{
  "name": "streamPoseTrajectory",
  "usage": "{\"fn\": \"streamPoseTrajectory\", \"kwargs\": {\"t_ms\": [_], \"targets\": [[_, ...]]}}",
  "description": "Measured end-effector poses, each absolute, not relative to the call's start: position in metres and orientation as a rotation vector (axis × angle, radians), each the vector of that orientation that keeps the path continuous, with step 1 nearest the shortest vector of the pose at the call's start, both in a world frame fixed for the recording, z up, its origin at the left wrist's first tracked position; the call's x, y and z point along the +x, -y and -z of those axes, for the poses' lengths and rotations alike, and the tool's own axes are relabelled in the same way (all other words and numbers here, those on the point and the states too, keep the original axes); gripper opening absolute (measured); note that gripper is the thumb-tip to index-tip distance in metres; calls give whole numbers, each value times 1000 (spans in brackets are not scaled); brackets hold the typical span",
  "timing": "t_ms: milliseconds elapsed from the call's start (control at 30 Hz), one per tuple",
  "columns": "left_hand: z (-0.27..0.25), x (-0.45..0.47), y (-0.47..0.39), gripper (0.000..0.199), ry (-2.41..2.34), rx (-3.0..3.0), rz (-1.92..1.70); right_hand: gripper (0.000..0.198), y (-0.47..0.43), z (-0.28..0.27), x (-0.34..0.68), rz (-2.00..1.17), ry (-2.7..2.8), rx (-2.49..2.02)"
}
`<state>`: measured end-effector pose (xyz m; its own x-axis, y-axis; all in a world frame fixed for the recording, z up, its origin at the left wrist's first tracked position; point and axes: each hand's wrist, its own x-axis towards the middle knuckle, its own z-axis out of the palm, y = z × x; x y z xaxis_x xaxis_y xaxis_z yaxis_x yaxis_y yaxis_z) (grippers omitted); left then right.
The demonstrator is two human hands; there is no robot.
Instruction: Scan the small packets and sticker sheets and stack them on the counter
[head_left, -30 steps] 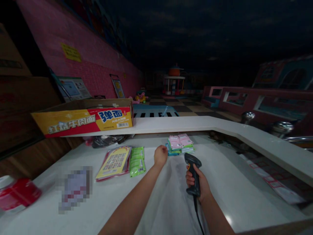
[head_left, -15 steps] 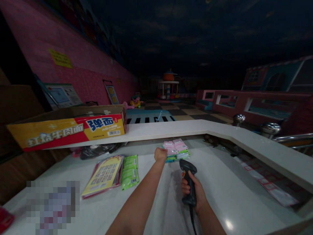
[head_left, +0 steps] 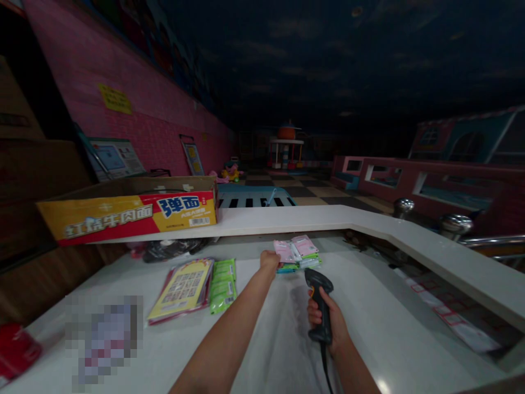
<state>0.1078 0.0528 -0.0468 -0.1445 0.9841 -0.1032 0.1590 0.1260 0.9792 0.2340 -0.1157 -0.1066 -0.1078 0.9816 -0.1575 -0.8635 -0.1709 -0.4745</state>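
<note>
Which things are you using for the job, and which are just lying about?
In use:
scanner, held in the right hand
pink packet, pinched by the left hand

Probably just lying about:
cardboard box on the ledge
red container

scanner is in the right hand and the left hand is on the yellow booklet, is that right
Not quite: the left hand is at the near-left edge of the pink packets, not on the yellow booklet, as the head view shows. The scanner is indeed in the right hand.
</note>
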Motion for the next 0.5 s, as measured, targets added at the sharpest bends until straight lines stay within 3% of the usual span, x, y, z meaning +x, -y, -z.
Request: {"fn": "streamPoseTrajectory", "kwargs": {"t_ms": [200,500], "targets": [[81,37,6,7,-1282,1174,-1258,37,122,103,233,-1653,284,-521],[116,-2,50,10,-1153,1409,-1397,37,139,85,219,-1573,456,-802]]}}
